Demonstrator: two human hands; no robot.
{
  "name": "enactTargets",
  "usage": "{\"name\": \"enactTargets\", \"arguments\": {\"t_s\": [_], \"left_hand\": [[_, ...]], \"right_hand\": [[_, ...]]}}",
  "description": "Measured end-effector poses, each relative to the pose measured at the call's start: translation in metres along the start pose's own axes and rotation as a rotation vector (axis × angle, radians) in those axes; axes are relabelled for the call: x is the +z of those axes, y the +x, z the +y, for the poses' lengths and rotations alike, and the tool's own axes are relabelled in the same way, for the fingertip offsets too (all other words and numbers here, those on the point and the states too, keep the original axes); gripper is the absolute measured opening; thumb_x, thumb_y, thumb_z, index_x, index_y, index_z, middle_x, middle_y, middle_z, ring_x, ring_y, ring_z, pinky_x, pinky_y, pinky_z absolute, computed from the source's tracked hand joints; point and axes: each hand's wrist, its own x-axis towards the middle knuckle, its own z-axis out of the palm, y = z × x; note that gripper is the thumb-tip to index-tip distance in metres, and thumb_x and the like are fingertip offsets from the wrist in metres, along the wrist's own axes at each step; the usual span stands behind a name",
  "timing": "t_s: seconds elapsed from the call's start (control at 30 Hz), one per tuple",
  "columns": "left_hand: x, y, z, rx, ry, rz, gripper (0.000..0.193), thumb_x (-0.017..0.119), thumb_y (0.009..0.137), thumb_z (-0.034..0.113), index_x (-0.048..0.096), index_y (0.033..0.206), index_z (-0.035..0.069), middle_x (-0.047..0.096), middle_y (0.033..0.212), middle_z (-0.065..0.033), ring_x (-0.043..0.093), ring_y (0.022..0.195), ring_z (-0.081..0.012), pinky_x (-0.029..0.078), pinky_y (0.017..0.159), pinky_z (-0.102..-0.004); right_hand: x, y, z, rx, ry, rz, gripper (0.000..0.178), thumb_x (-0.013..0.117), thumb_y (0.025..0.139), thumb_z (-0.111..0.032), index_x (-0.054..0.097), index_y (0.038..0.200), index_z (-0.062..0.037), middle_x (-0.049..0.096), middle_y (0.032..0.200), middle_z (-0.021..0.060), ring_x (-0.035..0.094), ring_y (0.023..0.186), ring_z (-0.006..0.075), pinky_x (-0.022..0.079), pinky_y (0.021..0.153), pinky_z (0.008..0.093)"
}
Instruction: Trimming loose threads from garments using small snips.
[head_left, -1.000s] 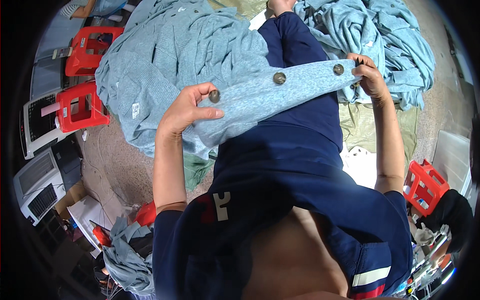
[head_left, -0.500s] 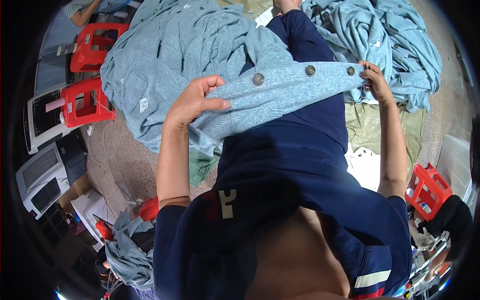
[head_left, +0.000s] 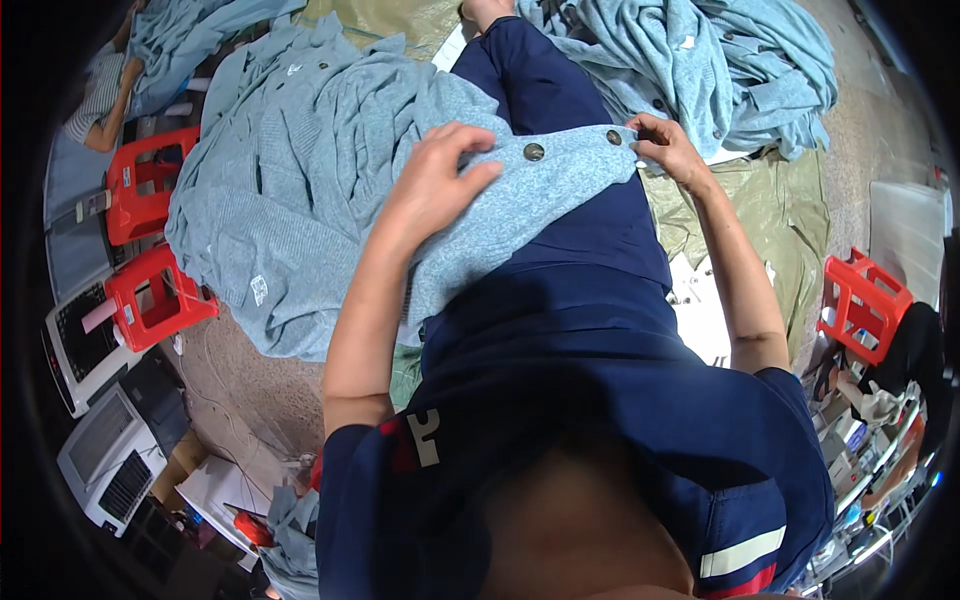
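Head view: left hand point(head_left: 440, 185) grips the blue knit cardigan point(head_left: 510, 215) across the lap, near a brown button point(head_left: 534, 152). Right hand point(head_left: 668, 148) pinches the cardigan's far edge by another button point(head_left: 613, 137). More blue knitwear point(head_left: 700, 70) lies piled beyond; red stools point(head_left: 150, 300) to the left.

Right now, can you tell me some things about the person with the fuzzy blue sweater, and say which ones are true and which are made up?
1. Both hands are on a light blue knitted garment. True: the left hand presses on it and the right hand pinches its edge.
2. The garment has zips, no buttons. False: round brown buttons show along its edge.
3. Red plastic stools stand to the person's left. True.
4. The garment lies across the person's dark blue trouser leg. True.
5. The pile of knitwear to the right is bright yellow. False: it is light blue too.
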Motion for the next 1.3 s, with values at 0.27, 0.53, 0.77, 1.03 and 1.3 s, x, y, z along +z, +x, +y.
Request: {"name": "enactTargets", "arguments": {"t_s": [0.27, 0.53, 0.77, 1.03, 1.3], "left_hand": [[0.033, 0.028, -0.005, -0.230, -0.255, -0.210, 0.028, 0.076, 0.077, 0.018, 0.070, 0.098, 0.001, 0.066, 0.082, -0.0077, 0.060, 0.079, -0.0170, 0.046, 0.073, -0.0286], [0.019, 0.022, 0.019, -0.474, -0.841, -0.305, 0.019, 0.068, 0.089, 0.013, 0.069, 0.101, -0.001, 0.068, 0.090, -0.0015, 0.060, 0.081, -0.0067, 0.047, 0.074, -0.0212], [0.017, 0.013, 0.017, -0.415, -1.052, -0.307, 0.024, 0.066, 0.089, 0.012, 0.069, 0.106, -0.005, 0.071, 0.096, -0.0050, 0.062, 0.086, -0.0087, 0.047, 0.081, -0.0216], [0.021, 0.008, 0.021, -0.355, -1.008, -0.297, 0.023, 0.066, 0.089, 0.013, 0.070, 0.103, -0.003, 0.070, 0.096, -0.0040, 0.060, 0.090, -0.0079, 0.043, 0.086, -0.0220], [0.025, 0.006, 0.029, -0.353, -0.957, -0.283, 0.020, 0.066, 0.089, 0.015, 0.070, 0.098, -0.002, 0.068, 0.089, -0.0015, 0.058, 0.083, -0.0060, 0.044, 0.078, -0.0209]], "right_hand": [[0.046, -0.045, -0.041, -0.312, -0.462, 0.626, 0.033, 0.055, 0.092, -0.013, 0.059, 0.124, -0.0060, 0.060, 0.096, 0.0150, 0.062, 0.088, 0.0308, 0.049, 0.084, 0.0375], [0.087, -0.043, -0.089, -0.577, -0.604, 0.402, 0.020, 0.059, 0.094, -0.019, 0.056, 0.108, -0.0048, 0.061, 0.089, 0.0135, 0.062, 0.078, 0.0352, 0.048, 0.070, 0.0418], [0.090, -0.040, -0.087, -0.760, -0.778, 0.449, 0.021, 0.069, 0.086, -0.020, 0.060, 0.100, -0.0070, 0.060, 0.083, 0.0093, 0.063, 0.075, 0.0279, 0.050, 0.064, 0.0361], [0.093, -0.042, -0.093, -0.872, -0.833, 0.477, 0.022, 0.072, 0.082, -0.019, 0.062, 0.098, -0.0084, 0.058, 0.079, 0.0062, 0.062, 0.072, 0.0235, 0.050, 0.062, 0.0341], [0.094, -0.041, -0.090, -0.891, -0.837, 0.471, 0.023, 0.073, 0.082, -0.019, 0.062, 0.099, -0.0082, 0.058, 0.078, 0.0054, 0.061, 0.070, 0.0222, 0.049, 0.061, 0.0333]]}}
